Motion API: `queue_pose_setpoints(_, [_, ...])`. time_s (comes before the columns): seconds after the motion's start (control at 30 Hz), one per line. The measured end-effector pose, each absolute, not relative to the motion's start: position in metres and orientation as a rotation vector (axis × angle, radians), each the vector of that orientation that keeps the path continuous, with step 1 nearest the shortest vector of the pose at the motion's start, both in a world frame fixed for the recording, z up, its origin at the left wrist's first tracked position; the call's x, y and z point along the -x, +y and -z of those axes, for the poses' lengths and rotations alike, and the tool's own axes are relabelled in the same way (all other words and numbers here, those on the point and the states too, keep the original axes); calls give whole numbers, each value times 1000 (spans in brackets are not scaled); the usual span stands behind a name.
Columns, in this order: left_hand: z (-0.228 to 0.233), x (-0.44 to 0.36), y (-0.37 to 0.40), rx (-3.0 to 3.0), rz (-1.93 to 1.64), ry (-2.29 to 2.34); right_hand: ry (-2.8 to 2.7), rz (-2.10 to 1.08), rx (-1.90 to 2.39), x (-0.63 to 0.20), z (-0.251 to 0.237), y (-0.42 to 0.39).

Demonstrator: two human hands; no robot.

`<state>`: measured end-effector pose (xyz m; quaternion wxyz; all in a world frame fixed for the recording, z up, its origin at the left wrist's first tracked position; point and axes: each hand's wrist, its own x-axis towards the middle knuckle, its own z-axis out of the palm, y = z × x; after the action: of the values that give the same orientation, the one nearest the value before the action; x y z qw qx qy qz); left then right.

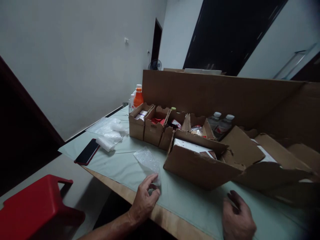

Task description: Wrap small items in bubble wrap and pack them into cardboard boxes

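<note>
Bubble wrap point(148, 162) lies flat on my counter point(190, 203); my left hand point(145, 199) pinches its near corner. My right hand point(237, 216), loosely curled and empty, is partly cut off below. Beyond, an open cardboard box point(200, 163) hides most of its contents.

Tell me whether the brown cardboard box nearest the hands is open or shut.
Open: the brown cardboard box has its flaps spread outward, and white contents show inside.

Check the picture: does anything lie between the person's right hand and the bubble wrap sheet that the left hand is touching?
Nothing visible does. Only bare table cover lies between the right hand and the bubble wrap sheet, which the left hand pinches at its near corner. The open cardboard box sits farther back.
</note>
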<state>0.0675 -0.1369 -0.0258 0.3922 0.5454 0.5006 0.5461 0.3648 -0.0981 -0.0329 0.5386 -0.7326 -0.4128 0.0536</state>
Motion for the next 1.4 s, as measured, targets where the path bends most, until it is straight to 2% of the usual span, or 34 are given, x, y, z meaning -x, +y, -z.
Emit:
queue_pose_setpoints(0.1, [19, -77, -143, -1214, -1343, 1213, -1117, -68, 1652, -345, 42, -128])
queue_pose_setpoints(0.2, [16, -85, -149, -1170, -1303, 1173, -1484, -219, 1503, -309, 55, -150])
queue_pose_setpoints(0.3, [14, -92, -159, -1204, -1241, 1137, -1772, -231, 1350, -273, 61, -153])
queue_pose_setpoints(0.5, [10, -95, -173, -1363, -1144, 1068, -1963, -251, 1299, -244, 61, -146])
queue_pose_setpoints(0.73, [26, -90, -175, -1731, -1075, 1001, -1861, -205, 1258, -246, 72, -144])
queue_pose_setpoints(0.83, [29, -85, -177, -1972, -1199, 1005, -1838, -182, 1249, -260, 65, -137])
queue_pose_setpoints(0.97, [32, -72, -171, -2188, -1356, 1255, -1849, -177, 1268, -280, 49, -132])
queue_pose_setpoints(1.13, [51, -56, -152, -2318, -1206, 1533, -1854, -214, 1273, -289, 37, -130])
queue_pose_setpoints(1.27, [58, -50, -138, -2326, -1029, 1569, -1854, -258, 1265, -290, 32, -130])
queue_pose_setpoints(1.4, [41, -44, -125, -2419, -1162, 1487, -1876, -165, 1222, -292, 20, -131])
